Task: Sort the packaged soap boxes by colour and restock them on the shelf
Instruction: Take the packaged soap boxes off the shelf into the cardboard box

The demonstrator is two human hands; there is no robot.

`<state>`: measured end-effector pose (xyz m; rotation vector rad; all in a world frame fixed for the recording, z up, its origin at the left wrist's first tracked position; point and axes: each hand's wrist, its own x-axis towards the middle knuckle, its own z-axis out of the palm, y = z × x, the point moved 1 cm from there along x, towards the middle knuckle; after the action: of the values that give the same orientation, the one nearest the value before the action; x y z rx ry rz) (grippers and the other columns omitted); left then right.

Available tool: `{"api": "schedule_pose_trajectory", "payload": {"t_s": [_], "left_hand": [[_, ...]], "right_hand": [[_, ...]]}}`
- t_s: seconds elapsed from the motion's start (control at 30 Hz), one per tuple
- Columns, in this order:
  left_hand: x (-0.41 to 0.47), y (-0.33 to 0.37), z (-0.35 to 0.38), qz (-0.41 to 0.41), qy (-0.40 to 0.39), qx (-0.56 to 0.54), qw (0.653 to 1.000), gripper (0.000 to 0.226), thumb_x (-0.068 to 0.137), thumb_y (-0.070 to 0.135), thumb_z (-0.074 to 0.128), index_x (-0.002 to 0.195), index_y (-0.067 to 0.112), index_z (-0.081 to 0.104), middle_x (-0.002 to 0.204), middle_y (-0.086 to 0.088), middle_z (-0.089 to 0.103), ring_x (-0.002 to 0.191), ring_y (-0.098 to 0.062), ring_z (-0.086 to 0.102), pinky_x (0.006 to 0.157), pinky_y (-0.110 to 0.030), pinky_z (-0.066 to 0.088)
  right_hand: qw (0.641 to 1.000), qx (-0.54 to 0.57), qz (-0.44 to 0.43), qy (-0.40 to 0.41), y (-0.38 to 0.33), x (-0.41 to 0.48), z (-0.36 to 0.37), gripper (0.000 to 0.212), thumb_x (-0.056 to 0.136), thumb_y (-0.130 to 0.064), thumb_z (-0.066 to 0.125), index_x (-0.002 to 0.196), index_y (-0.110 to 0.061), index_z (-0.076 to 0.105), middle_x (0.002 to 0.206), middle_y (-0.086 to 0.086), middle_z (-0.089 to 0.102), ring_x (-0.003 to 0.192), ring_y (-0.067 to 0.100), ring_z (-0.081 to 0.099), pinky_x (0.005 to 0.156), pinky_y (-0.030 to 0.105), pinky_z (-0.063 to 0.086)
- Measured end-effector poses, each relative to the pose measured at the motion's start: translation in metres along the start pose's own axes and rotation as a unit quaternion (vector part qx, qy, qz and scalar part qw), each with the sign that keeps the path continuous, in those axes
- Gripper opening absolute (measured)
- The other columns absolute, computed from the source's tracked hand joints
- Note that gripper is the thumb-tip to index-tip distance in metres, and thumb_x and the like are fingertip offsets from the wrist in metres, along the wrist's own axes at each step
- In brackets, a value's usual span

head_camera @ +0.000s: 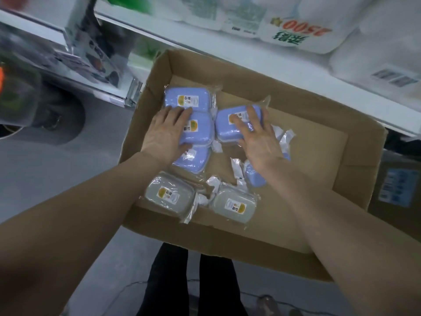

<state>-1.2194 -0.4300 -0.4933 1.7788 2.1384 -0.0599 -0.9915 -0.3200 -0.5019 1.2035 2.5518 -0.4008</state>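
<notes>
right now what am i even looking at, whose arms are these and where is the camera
There is no machine here. A person is working with bare hands, and the single picture comes from a camera worn on their head, looking down. That is why the arms reach in from the bottom edge. In front stands an open carton holding wrapped soap boxes: several blue ones, and two grey boxes nearest the person. The left hand lies on one blue box and the right hand lies on another. Both hands look fairly flat, and neither box is clearly lifted. Above the carton is a shelf with white paper rolls.
</notes>
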Motion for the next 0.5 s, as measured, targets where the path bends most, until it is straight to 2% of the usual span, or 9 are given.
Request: {"api": "schedule_pose_trajectory", "payload": {"t_s": [0.07, 0.13, 0.23, 0.37, 0.5], "left_hand": [[0.011, 0.001, -0.003, -0.009, 0.006, 0.013, 1.0, 0.086, 0.088, 0.037, 0.065, 0.154, 0.021, 0.013, 0.157, -0.006, 0.02, 0.146, -0.034, 0.01, 0.119, -0.045, 0.013], [0.019, 0.003, -0.004, -0.014, 0.001, 0.03, 0.999, 0.086, 0.091, 0.034, 0.062, 0.155, 0.023, 0.006, 0.16, -0.002, 0.01, 0.148, -0.032, 0.001, 0.119, -0.043, 0.007], [0.018, 0.005, -0.009, -0.016, -0.012, 0.042, 0.999, 0.088, 0.091, 0.033, 0.063, 0.154, 0.023, 0.002, 0.161, -0.001, 0.004, 0.148, -0.03, -0.003, 0.119, -0.042, 0.004], [0.009, 0.011, -0.033, -0.014, -0.03, 0.032, 0.999, 0.088, 0.092, 0.034, 0.061, 0.154, 0.021, 0.001, 0.162, -0.001, 0.001, 0.149, -0.027, -0.004, 0.121, -0.041, 0.004], [-0.002, 0.019, -0.074, -0.011, -0.023, 0.01, 1.0, 0.081, 0.094, 0.037, 0.058, 0.154, 0.017, 0.009, 0.161, -0.004, 0.012, 0.148, -0.027, 0.007, 0.12, -0.04, 0.009]], "right_hand": [[1.0, -0.007, 0.03, -0.002, 0.0, 0.01, -0.001, 0.077, 0.096, -0.004, 0.053, 0.154, -0.035, 0.014, 0.164, 0.005, -0.006, 0.148, 0.041, -0.008, 0.118, 0.046, 0.021], [0.999, -0.019, 0.036, -0.016, -0.002, 0.014, -0.005, 0.073, 0.099, -0.008, 0.049, 0.154, -0.034, 0.009, 0.164, 0.007, -0.009, 0.148, 0.043, -0.008, 0.118, 0.049, 0.021], [0.999, -0.026, 0.029, -0.027, -0.004, 0.011, -0.017, 0.057, 0.104, -0.021, 0.039, 0.154, -0.032, 0.013, 0.163, 0.009, -0.004, 0.148, 0.043, -0.005, 0.118, 0.052, 0.021], [0.999, -0.043, 0.023, -0.023, -0.003, -0.002, -0.044, 0.054, 0.105, -0.033, 0.033, 0.155, -0.029, 0.014, 0.163, 0.008, 0.0, 0.149, 0.039, 0.0, 0.117, 0.049, 0.018], [0.998, -0.063, 0.011, -0.023, -0.005, -0.022, -0.089, 0.057, 0.106, -0.039, 0.027, 0.156, -0.023, 0.008, 0.164, 0.008, 0.0, 0.15, 0.034, -0.002, 0.119, 0.046, 0.013]]}}
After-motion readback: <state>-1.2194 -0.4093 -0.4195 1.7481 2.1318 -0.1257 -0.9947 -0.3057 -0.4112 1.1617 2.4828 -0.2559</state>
